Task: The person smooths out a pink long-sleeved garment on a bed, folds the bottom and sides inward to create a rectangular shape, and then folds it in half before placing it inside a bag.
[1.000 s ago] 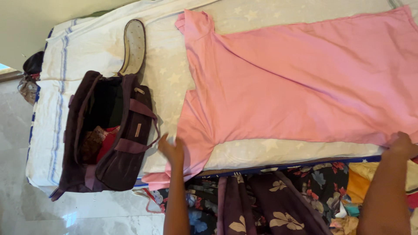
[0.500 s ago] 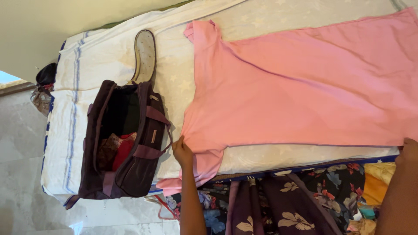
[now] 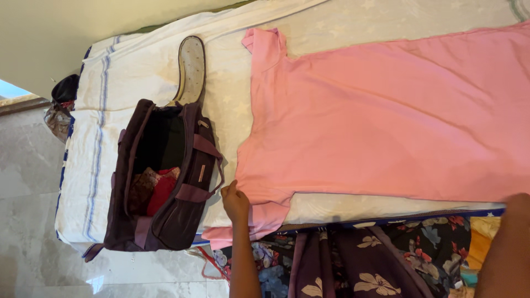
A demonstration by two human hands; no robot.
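A large pink garment [image 3: 386, 116] lies spread flat on a pale star-patterned bed sheet [image 3: 226, 83]. One short sleeve [image 3: 265, 41] points toward the far side; the near sleeve [image 3: 259, 218] hangs at the bed's front edge. My left hand [image 3: 236, 200] pinches the garment where the near sleeve meets the body. At the right border, my right hand [image 3: 518, 203] meets the garment's lower edge, but its fingers are hidden, so its grip is unclear.
An open dark purple duffel bag [image 3: 182, 215] with red clothes [image 3: 160, 190] inside stands left of the garment, its spotted flap [image 3: 191, 69] laid back. Floral fabric [image 3: 353, 259] hangs along the bed front. A marble floor [image 3: 27, 193] lies to the left.
My left hand went from open beside the sleeve to pinching the garment at the sleeve seam. The near edge of the garment is now pulled straighter. The view shifted slightly.
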